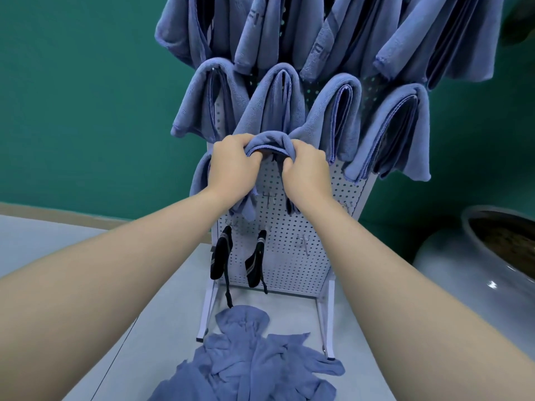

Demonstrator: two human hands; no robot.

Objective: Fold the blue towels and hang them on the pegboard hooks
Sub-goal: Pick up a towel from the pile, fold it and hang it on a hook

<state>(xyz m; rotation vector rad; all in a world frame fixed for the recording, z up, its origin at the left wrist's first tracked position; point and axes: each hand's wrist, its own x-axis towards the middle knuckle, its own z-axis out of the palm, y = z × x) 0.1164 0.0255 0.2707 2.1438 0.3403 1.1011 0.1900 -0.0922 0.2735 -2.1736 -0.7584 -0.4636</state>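
A white pegboard (292, 256) stands on the table, leaning back. Several folded blue towels (335, 117) hang on its upper hooks in two rows. My left hand (233, 166) and my right hand (307, 172) both grip one folded blue towel (270, 141) draped against the board just below the second row; its ends hang down behind my wrists. A hook under it is hidden. A crumpled heap of loose blue towels (252, 363) lies on the table at the foot of the board.
Two black socks (221, 256) hang on the lower left hooks, and bare hooks (305, 243) show lower right. A large grey ceramic pot (492, 261) stands to the right. A green wall lies behind. The grey table (162, 299) extends left.
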